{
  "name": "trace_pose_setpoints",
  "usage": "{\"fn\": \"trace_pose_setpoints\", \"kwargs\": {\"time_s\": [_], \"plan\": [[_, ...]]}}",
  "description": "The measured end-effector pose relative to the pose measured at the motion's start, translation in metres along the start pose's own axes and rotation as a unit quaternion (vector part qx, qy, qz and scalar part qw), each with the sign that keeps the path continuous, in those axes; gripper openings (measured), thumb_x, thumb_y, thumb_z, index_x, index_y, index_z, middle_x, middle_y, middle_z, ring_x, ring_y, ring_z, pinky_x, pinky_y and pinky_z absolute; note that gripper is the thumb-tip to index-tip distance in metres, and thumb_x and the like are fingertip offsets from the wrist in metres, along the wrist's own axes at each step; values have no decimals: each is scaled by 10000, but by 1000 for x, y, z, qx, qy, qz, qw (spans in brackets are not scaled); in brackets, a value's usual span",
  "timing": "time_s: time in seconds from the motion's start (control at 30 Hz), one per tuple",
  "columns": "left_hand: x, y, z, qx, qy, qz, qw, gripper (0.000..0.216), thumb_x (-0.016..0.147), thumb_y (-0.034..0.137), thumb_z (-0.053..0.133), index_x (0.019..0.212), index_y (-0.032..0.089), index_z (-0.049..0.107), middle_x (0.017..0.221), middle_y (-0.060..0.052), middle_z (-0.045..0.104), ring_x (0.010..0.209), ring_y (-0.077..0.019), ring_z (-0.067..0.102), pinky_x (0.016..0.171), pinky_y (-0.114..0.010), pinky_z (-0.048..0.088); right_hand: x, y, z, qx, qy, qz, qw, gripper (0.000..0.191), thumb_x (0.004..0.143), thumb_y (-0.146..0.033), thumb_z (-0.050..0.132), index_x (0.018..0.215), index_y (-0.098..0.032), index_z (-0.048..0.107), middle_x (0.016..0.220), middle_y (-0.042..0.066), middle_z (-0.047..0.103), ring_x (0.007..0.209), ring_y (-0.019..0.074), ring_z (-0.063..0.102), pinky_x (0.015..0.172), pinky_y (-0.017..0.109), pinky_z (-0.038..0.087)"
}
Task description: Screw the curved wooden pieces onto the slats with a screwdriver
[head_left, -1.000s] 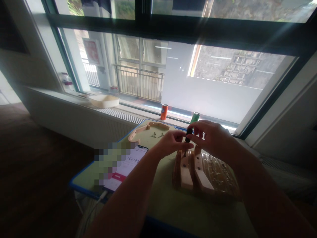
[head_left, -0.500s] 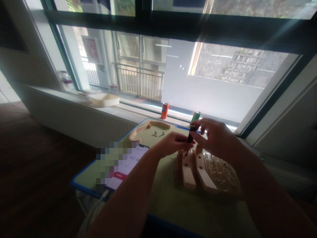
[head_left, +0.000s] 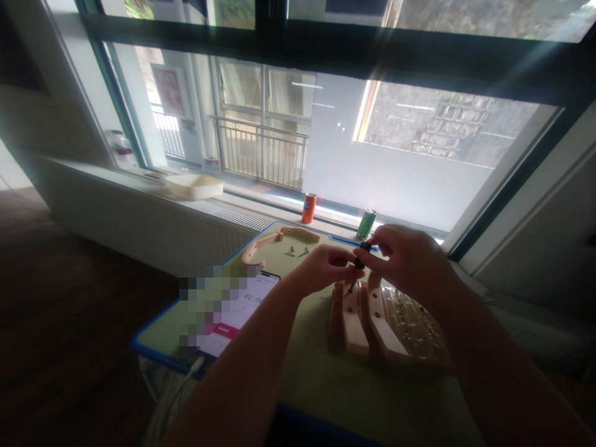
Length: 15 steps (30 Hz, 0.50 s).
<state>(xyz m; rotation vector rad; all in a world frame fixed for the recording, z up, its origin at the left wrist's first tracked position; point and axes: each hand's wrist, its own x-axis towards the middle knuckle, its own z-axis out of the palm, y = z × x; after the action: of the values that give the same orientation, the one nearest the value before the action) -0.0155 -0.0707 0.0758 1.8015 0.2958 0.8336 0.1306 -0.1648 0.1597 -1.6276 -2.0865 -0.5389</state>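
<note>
My right hand (head_left: 410, 261) is closed around the black handle of a small screwdriver (head_left: 361, 256), held upright with its tip down on a pale wooden piece (head_left: 352, 313). My left hand (head_left: 323, 268) pinches the lower part of the screwdriver shaft, just above the wood. The wooden piece belongs to a stack of slats with a woven panel (head_left: 410, 329) lying on the green table (head_left: 298, 372).
A curved wooden part (head_left: 265, 243) and loose screws (head_left: 297, 251) lie at the table's far side. A phone (head_left: 237, 310) rests at the left edge. An orange can (head_left: 308, 208) and a green can (head_left: 366, 225) stand on the windowsill, with a pale tray (head_left: 195, 186) further left.
The screwdriver handle has sunk deeper into my right hand, whose fingers shifted around it. The left hand stays pinched on the shaft. The view barely moved.
</note>
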Motion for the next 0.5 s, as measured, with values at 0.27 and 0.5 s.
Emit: {"fn": "trace_pose_setpoints", "kwargs": {"time_s": [0.27,0.5], "plan": [[-3,4,-3,-74,-47,-38,995,221,750,268,620,933,151,659,804,-34,623,674,-80,533,609,-226,421,0,8,-4,176,-48,-31,983,239,779,-353,584,957,-206,642,785,12,641,616,110,549,552,244,416],[-8,16,-6,-97,-75,-28,992,189,735,253,646,881,134,669,704,6,591,596,-50,490,578,-201,406,-6,1,-21,168,-34,-43,984,213,779,-382,587,871,-209,670,725,8,634,590,102,532,525,235,411]]}}
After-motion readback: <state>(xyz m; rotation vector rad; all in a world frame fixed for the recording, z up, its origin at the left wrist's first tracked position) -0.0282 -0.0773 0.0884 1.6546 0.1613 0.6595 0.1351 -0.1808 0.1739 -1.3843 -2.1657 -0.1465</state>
